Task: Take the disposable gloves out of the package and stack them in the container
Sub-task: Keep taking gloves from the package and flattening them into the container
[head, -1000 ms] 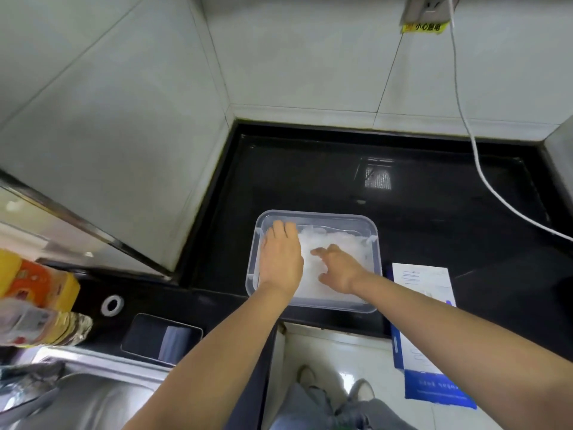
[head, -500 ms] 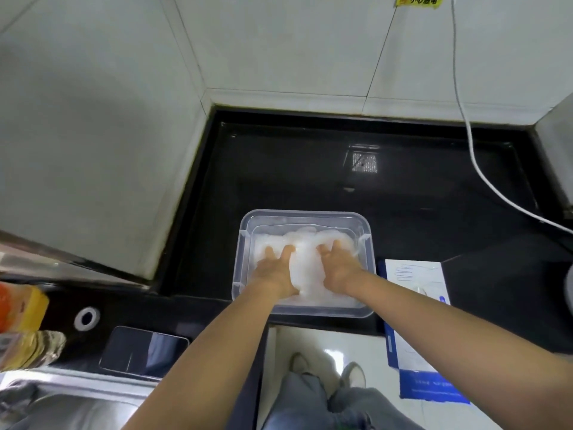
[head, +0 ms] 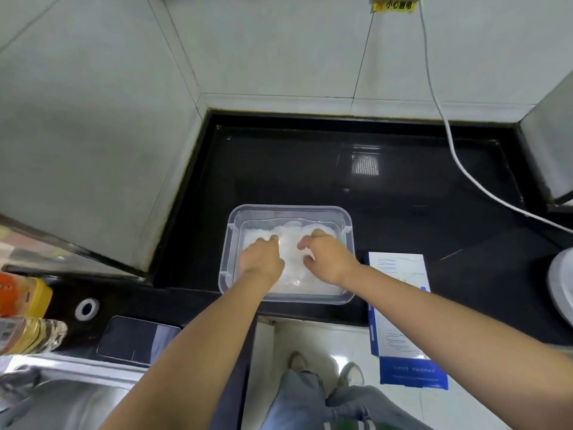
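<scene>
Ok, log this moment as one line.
both hands in container | left hand, right hand on gloves | package right, overhanging counter edge

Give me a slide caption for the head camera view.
Both hands, left hand and right hand, press gloves into a clear container.

A single head-worn wide-angle camera is looking forward and steeply down from above the person's own arms, so there is no second view sharing any of the scene. It is facing a tiled wall corner toward 12 o'clock, with the black countertop (head: 403,187) filling the middle of the frame. The clear container (head: 231,243) is sitting just below centre, near enough that the left hand (head: 262,259) and right hand (head: 328,256) are reaching into it from 6 o'clock. The lens is bending straight edges at the borders. The steel sink (head: 62,401) is showing at 8 o'clock, the blue-and-white package (head: 400,305) at 4 o'clock, and the person's shoes on the floor at 6 o'clock.
</scene>
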Tool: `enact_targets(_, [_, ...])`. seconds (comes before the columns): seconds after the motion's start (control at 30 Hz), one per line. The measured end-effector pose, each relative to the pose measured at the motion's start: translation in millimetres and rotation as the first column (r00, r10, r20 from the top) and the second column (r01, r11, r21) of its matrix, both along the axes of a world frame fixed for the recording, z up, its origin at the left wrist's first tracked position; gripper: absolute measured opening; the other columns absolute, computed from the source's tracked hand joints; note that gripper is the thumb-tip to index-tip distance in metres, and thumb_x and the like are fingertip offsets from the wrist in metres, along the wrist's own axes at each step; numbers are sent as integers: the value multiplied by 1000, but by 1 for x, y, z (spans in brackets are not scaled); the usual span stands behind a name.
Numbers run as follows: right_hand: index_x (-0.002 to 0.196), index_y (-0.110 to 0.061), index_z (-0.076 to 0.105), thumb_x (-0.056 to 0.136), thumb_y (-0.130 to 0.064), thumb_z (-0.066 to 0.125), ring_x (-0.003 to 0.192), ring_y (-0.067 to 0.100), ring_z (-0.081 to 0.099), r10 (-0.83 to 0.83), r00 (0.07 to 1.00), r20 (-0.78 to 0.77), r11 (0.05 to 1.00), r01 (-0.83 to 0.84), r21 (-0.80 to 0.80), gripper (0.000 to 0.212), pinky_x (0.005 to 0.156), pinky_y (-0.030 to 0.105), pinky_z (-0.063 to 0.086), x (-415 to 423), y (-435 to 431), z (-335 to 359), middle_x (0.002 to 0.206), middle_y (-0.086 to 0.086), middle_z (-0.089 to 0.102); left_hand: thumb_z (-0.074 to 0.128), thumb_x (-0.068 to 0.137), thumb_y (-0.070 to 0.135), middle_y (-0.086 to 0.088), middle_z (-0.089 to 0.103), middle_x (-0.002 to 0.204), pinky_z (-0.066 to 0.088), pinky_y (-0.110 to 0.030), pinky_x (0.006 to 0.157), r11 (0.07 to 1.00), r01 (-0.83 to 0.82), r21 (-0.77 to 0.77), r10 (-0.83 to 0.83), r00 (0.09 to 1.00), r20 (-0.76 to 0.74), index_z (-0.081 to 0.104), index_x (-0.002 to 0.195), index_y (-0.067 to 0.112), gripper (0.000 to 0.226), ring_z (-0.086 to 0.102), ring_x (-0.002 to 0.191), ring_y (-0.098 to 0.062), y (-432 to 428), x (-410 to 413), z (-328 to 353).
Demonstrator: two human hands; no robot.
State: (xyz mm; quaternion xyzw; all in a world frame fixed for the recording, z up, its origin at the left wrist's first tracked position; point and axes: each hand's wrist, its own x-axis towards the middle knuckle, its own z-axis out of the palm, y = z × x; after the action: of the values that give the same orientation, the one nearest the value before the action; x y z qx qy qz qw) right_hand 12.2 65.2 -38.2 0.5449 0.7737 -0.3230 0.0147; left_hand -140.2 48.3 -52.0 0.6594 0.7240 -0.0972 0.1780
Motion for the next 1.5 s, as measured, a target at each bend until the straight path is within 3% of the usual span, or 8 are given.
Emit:
enact_targets(0.2, [88, -20, 67, 94, -19, 52, 76, 21, 62, -254, 915, -315, 914, 333, 232, 16, 70, 36, 51, 59, -2, 31, 84, -4, 66, 42, 101, 28, -4, 69, 102, 46, -20, 63, 947, -89, 309, 29, 981, 194, 62, 114, 19, 26, 61, 80, -17, -3, 60, 42])
enact_targets(0.37, [85, -17, 63, 95, -20, 47, 77, 25, 64, -360, 926, -116, 921, 372, 115, 19, 65, 35, 50, 126, -19, 18, 83, 4, 69, 47, 97, 23, -4, 65, 84, 37, -31, 59, 930, -25, 367, -127, 914, 385, 55, 101, 18, 11, 56, 72, -23, -28, 134, 65])
enact_targets(0.53, [102, -20, 66, 96, -25, 50, 87, 21, 63, -201, 956, 212, 963, 233, -136, 18, 72, 30, 47, 170, -54, -11, 104, 2, 70, 46, 99, 23, -12, 67, 102, 46, -33, 66, 981, 137, 140, -186, 882, 433, 46, 119, 13, 22, 63, 86, -27, -57, 189, 47])
enact_targets(0.63, [113, -27, 65, 89, -28, 58, 88, 19, 63, -165, 968, 189, 977, 187, -105, 25, 78, 32, 53, 172, -72, -19, 110, -2, 67, 50, 96, 20, -16, 61, 120, 44, -39, 75, 983, 177, -53, -147, 925, 351, 33, 137, 10, 46, 60, 106, -36, -68, 196, 19])
enact_targets(0.8, [117, -25, 62, 94, -35, 53, 92, 23, 63, -166, 945, 283, 985, 173, 1, 27, 76, 30, 50, 164, -81, -32, 108, 1, 53, 68, 84, 21, -10, 62, 110, 47, -33, 71, 970, 163, -180, -78, 912, 403, 27, 131, 20, 62, 63, 95, -28, -75, 190, -9])
enact_targets(1.03, [74, -22, 70, 89, -14, 58, 78, 17, 58, -329, 944, -11, 943, 328, -57, 21, 75, 28, 52, 171, -79, -34, 82, -10, 55, 77, 78, 17, -7, 61, 108, 46, -30, 72, 977, 135, -168, -50, 901, 431, 27, 132, 22, 74, 62, 93, -25, -75, 191, -19])
enact_targets(1.3, [92, -22, 54, 102, -22, 48, 93, 22, 66, -578, 602, -552, 810, 506, -296, 11, 86, 38, 56, 193, -64, -11, 103, 6, 65, 75, 81, 20, -7, 57, 116, 46, -27, 74, 975, 132, -180, -43, 903, 428, 16, 143, 21, 85, 59, 97, -21, -75, 197, -21])
enact_targets(1.5, [97, -11, 55, 96, -12, 45, 87, 24, 65, -721, 274, -637, 658, 559, -504, 11, 86, 40, 56, 191, -46, 13, 92, 8, 64, 62, 90, 20, -11, 60, 113, 48, -33, 74, 963, 117, -244, 31, 847, 531, 26, 140, 21, 62, 61, 94, -26, -66, 190, -15])
